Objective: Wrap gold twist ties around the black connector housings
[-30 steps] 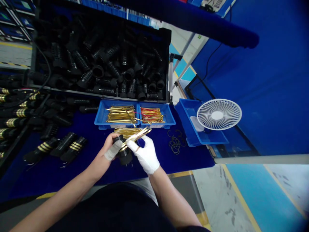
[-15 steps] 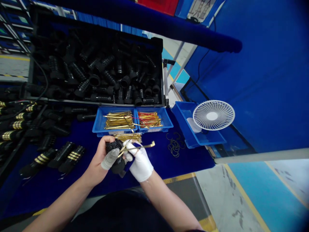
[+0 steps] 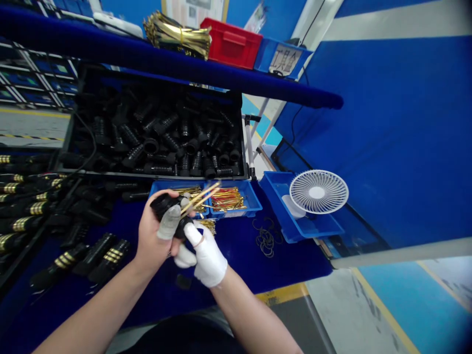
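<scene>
My left hand (image 3: 147, 241), with grey covers on the thumb and a finger, is wrapped round a black ribbed tube (image 3: 160, 204). Two thin gold strips (image 3: 202, 197) stick out up and to the right from beside the left thumb. At the tube's lower end, my right hand (image 3: 210, 260) in a white partial glove closes its thumb and fingers on the black part; the exact contact is partly hidden. Behind the hands stand a blue bin of gold strips (image 3: 157, 186) and another blue bin of red and gold strips (image 3: 254, 197).
A large black crate (image 3: 241, 169) holds many black ribbed tubes. Gold-banded black tubes (image 3: 110, 258) lie at left. Black rings (image 3: 265, 241) and a white fan (image 3: 319, 191) are at right. A shelf (image 3: 236, 73) crosses above, carrying a red box (image 3: 232, 44). A small dark piece (image 3: 183, 281) lies below the hands.
My view has tilted up, showing more of the shelf. The tube has turned in my left hand, and the gold strips now point up-right. My right hand has shifted from the strips to the tube's lower end.
</scene>
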`<state>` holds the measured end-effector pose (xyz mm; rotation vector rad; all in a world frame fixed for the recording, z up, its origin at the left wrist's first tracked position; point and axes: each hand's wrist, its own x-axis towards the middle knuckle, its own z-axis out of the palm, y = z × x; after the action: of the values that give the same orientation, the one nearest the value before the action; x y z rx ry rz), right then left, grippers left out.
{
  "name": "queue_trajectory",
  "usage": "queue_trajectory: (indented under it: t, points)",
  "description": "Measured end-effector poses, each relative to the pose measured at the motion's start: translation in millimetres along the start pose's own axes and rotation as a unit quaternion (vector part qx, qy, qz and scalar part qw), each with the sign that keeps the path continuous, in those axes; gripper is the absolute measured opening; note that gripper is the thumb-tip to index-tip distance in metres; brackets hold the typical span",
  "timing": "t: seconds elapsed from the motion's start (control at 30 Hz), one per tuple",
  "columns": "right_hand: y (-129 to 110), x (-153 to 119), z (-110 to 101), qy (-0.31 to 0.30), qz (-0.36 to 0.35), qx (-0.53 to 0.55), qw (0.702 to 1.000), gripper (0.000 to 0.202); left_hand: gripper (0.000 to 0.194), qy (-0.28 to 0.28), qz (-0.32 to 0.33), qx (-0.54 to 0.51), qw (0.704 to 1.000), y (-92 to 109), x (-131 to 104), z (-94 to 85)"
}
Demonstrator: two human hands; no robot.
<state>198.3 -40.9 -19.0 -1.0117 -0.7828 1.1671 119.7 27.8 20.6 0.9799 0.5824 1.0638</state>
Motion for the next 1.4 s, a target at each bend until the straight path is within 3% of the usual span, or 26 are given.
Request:
queue_trajectory:
  t: [0.03, 0.1, 0.17, 0.2, 0.27, 0.33, 0.4, 0.47, 0.53, 0.57, 0.63, 0.7, 0.77, 0.83, 0.93, 1.0, 1.03, 1.1, 1.17, 1.2, 1.3, 1.4]
  points:
    - [0.4, 3.8, -1.3, 0.087, -0.085, -0.099, 0.988, 0.038, 0.043, 0.024, 0.020, -0.018, 0.999, -5.4, 3.1, 5.9]
    - [0.6, 9.5, -6.5, 0.195, -0.241, -0.279, 0.909, 0.025, 0.038, 0.050, 0.023, -0.067, 0.996, -15.1, 10.6, 17.0]
    - [-0.9, 10.8, -13.3, 0.203, -0.335, -0.381, 0.838, 0.028, 0.039, 0.044, -0.037, -0.118, 0.991, -20.1, 17.3, 25.1]
    - [-2.3, 9.4, -15.9, 0.198, -0.358, -0.395, 0.822, 0.029, 0.041, 0.035, -0.068, -0.134, 0.988, -20.4, 19.5, 27.5]
    - [-5.5, 3.7, -18.0, 0.187, -0.342, -0.365, 0.846, 0.035, 0.044, 0.026, -0.089, -0.142, 0.986, -18.1, 20.4, 29.0]
    - [-7.8, -3.6, -15.4, 0.156, -0.252, -0.259, 0.919, 0.035, 0.044, 0.019, -0.066, -0.124, 0.990, -15.2, 16.8, 26.9]
    - [-8.0, -8.8, -10.9, 0.100, -0.118, -0.115, 0.981, 0.034, 0.040, -0.003, -0.037, -0.082, 0.996, -14.9, 11.4, 23.1]
    - [-6.5, -10.6, -7.9, 0.083, -0.041, -0.038, 0.995, 0.041, 0.037, -0.024, -0.024, -0.037, 0.999, -18.1, 7.4, 19.5]
    - [-4.3, -9.9, -8.3, 0.128, -0.072, -0.111, 0.983, 0.035, 0.034, -0.022, -0.013, -0.017, 1.000, -23.6, 6.5, 17.1]
    - [-3.0, -9.2, -9.6, 0.157, -0.114, -0.190, 0.963, 0.033, 0.033, -0.015, -0.009, -0.018, 1.000, -26.7, 7.0, 16.5]
    - [0.1, -8.4, -13.5, 0.185, -0.182, -0.357, 0.897, 0.044, 0.030, 0.004, 0.002, -0.028, 1.000, -32.9, 8.7, 16.6]
    - [4.3, -9.3, -17.1, 0.180, -0.194, -0.479, 0.837, 0.058, 0.030, 0.025, 0.006, -0.037, 0.999, -38.2, 9.1, 18.4]
    - [9.6, -12.7, -18.9, 0.166, -0.185, -0.549, 0.798, 0.068, 0.033, 0.049, -0.002, -0.048, 0.998, -41.6, 6.9, 20.9]
    - [14.7, -19.0, -19.4, 0.147, -0.193, -0.582, 0.776, 0.075, 0.035, 0.067, -0.045, -0.061, 0.995, -41.6, 3.7, 21.9]
    - [16.8, -32.4, -26.5, 0.098, -0.231, -0.583, 0.773, 0.071, 0.033, 0.062, -0.168, -0.086, 0.980, -33.8, 3.9, 16.8]
    - [11.0, -42.3, -43.7, 0.086, -0.248, -0.561, 0.785, 0.056, 0.027, 0.034, -0.230, -0.115, 0.966, -24.9, 9.4, 8.9]
    - [5.8, -46.9, -57.6, 0.111, -0.243, -0.554, 0.789, 0.046, 0.026, 0.024, -0.244, -0.127, 0.961, -20.3, 12.9, 4.3]
    - [-7.9, -53.5, -95.5, 0.222, -0.187, -0.563, 0.774, 0.028, 0.025, 0.019, -0.256, -0.143, 0.956, -12.5, 18.9, -4.2]
    - [-22.0, -54.9, -141.0, 0.352, -0.038, -0.616, 0.704, 0.025, 0.024, 0.025, -0.268, -0.148, 0.952, -8.9, 20.5, -9.2]
    - [-27.7, -53.6, -163.4, 0.381, 0.054, -0.643, 0.662, 0.027, 0.023, 0.023, -0.279, -0.146, 0.949, -9.0, 19.3, -9.9]
    - [-36.7, -46.4, -214.7, 0.397, 0.131, -0.654, 0.631, 0.029, 0.016, -0.003, -0.329, -0.134, 0.935, -15.0, 9.2, -5.5]
    - [-38.0, -42.7, -231.1, 0.389, 0.141, -0.658, 0.630, 0.023, 0.023, -0.049, -0.388, -0.135, 0.910, -22.3, -3.9, 0.9]
